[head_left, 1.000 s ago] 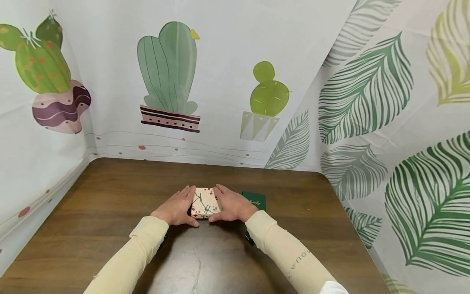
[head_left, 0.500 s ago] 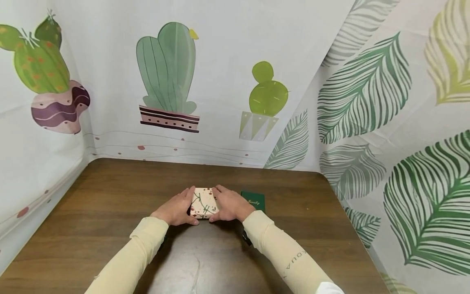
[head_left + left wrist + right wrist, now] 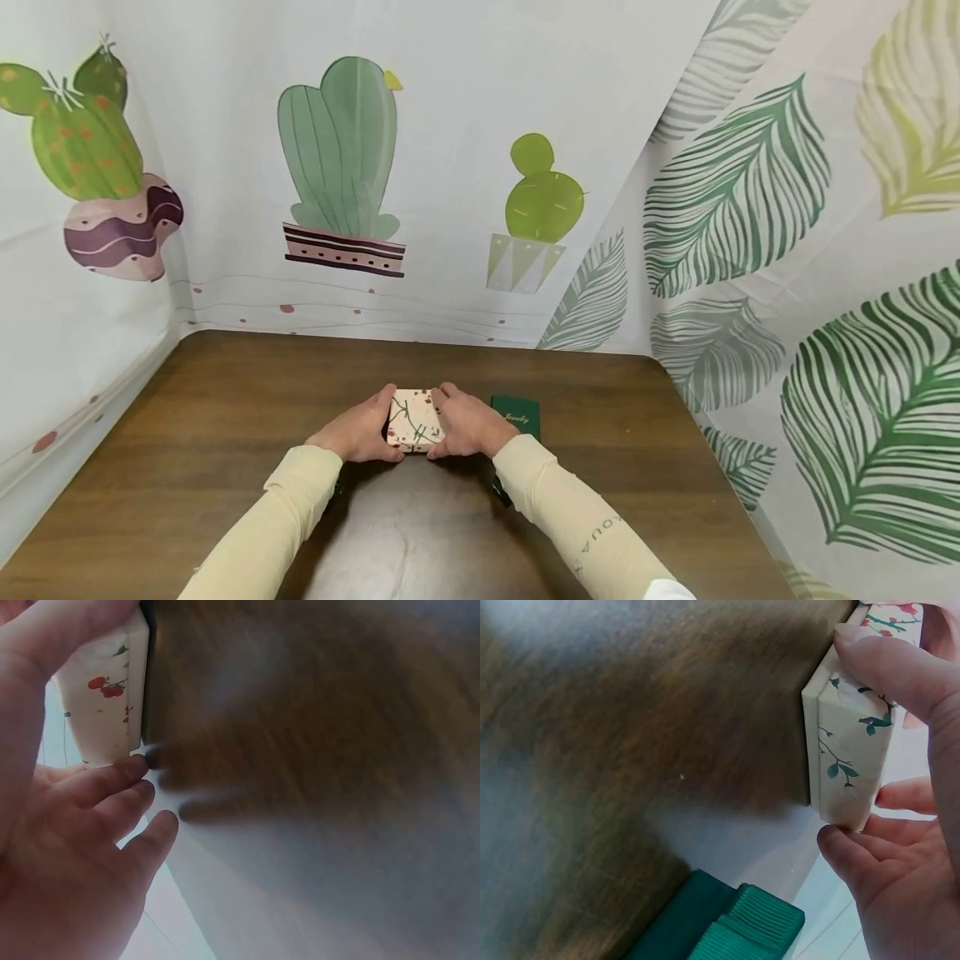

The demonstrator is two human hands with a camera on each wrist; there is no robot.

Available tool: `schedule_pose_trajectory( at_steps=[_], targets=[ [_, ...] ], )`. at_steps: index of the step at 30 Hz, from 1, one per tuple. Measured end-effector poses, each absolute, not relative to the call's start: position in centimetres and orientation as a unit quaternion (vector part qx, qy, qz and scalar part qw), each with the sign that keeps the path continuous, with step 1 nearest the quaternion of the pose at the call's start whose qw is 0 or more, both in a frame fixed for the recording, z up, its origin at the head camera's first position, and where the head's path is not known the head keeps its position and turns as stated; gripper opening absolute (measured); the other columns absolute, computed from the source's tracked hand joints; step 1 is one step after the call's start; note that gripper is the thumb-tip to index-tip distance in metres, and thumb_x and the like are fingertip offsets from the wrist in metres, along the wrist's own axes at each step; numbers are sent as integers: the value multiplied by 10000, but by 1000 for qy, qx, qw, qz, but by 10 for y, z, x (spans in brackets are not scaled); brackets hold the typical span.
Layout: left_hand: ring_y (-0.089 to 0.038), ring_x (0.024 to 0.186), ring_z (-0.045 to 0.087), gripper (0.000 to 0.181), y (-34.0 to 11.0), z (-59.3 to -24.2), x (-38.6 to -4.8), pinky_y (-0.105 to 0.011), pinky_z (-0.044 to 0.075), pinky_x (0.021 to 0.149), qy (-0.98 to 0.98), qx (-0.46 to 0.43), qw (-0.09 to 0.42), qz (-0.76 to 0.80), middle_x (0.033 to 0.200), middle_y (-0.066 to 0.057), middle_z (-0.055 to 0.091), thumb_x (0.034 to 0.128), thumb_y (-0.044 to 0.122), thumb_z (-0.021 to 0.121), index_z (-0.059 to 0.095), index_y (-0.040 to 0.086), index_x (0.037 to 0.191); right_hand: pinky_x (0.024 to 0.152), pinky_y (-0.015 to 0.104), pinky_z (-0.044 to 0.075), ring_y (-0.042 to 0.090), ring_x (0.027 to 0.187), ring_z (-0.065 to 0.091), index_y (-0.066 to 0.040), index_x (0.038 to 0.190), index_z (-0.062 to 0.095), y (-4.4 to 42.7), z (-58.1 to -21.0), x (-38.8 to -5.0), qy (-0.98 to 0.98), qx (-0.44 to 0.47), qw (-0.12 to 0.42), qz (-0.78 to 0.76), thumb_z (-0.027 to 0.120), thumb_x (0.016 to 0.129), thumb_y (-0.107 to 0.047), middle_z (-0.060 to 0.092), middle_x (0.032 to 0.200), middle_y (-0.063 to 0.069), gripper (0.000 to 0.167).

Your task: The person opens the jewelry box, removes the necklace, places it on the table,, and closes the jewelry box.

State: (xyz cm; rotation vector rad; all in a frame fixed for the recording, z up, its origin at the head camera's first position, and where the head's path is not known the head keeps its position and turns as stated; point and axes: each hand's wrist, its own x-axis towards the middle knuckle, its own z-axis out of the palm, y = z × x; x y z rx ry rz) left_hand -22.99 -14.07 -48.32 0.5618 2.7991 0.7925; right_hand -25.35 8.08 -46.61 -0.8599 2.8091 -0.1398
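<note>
A small cream box (image 3: 414, 419) with red flowers and green sprigs lies between both hands near the middle of the wooden table. My left hand (image 3: 360, 429) grips its left side, thumb at the near corner and fingers toward the far one. From the right, my right hand (image 3: 468, 421) holds it the same way. In the left wrist view, red blossoms show on the box's side (image 3: 101, 705). The right wrist view has the thumb on the near side and fingertips at the far corner of the box (image 3: 847, 750).
Just right of my right hand lies a dark green box (image 3: 517, 414) with gold lettering that reads Jewelry, partly hidden by the wrist. A ribbed green piece (image 3: 754, 922) belongs to or sits on it. Printed cloth (image 3: 450, 100) hangs behind the brown table (image 3: 615, 450).
The fingers of both hands have bent slightly more around the cream box. The whole head view has shifted a little; the green box stays in place on the table.
</note>
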Motion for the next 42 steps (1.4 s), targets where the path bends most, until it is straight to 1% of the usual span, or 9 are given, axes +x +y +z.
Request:
schedule_pose_trajectory(
  at_steps=[3,6,10,13,17,20,30,38,42],
  targets=[
    [-169,923,590,885,-141,-482,-231,-374,525,865,940,186,94,271,1134,-78,616,689,247,948,385,40,1340,981,293,562,178,1101,638,-62,1560,387,80,-468,-253,949,-289,107,-57,881,802,-492,449,1545,114,1001],
    [-159,880,583,889,-141,-481,-234,-363,521,836,938,186,97,278,1060,-54,624,668,240,965,390,42,1317,933,283,568,172,1037,642,-68,1558,379,80,-467,-252,950,-281,114,-72,897,795,-447,427,1551,116,997],
    [-158,857,582,936,-142,-480,-238,-360,519,823,940,184,91,271,1002,-40,633,638,258,988,393,39,1326,931,297,573,203,1064,661,-65,1555,384,81,-466,-253,950,-280,112,-84,902,794,-420,407,1569,129,987],
    [-158,862,585,990,-142,-481,-240,-357,519,831,942,183,87,267,1000,-39,638,625,275,994,380,37,1365,934,304,574,213,1080,664,-65,1541,401,82,-466,-254,948,-287,104,-87,901,793,-425,421,1557,130,969],
    [-159,870,588,1062,-144,-483,-242,-362,517,837,941,184,84,271,1010,-46,643,618,280,992,349,30,1426,895,292,571,187,1028,658,-76,1525,421,84,-467,-255,946,-297,97,-89,905,783,-440,449,1528,115,957],
    [-163,861,588,1090,-145,-483,-242,-366,516,823,940,186,80,276,999,-51,647,601,266,994,341,22,1440,880,278,567,172,1009,651,-74,1525,425,86,-468,-256,945,-300,92,-91,907,777,-444,460,1520,107,964],
    [-148,821,583,1072,-144,-484,-241,-338,516,791,937,192,75,282,950,-39,643,596,253,993,355,16,1424,928,290,566,192,1085,656,-72,1534,423,88,-467,-255,946,-296,97,-97,903,779,-437,448,1547,108,967],
    [-147,827,584,1032,-148,-485,-240,-337,511,785,931,197,71,300,952,-36,648,579,267,999,386,41,1378,910,266,553,161,1053,636,-89,1517,452,88,-470,-255,943,-304,90,-100,905,764,-450,477,1508,84,950],
    [-136,804,582,1021,-149,-485,-240,-324,514,769,930,202,71,299,926,-27,646,576,265,998,389,37,1363,882,255,549,138,1001,622,-95,1503,470,88,-471,-255,941,-312,83,-106,907,754,-447,499,1464,62,935]
  ],
)
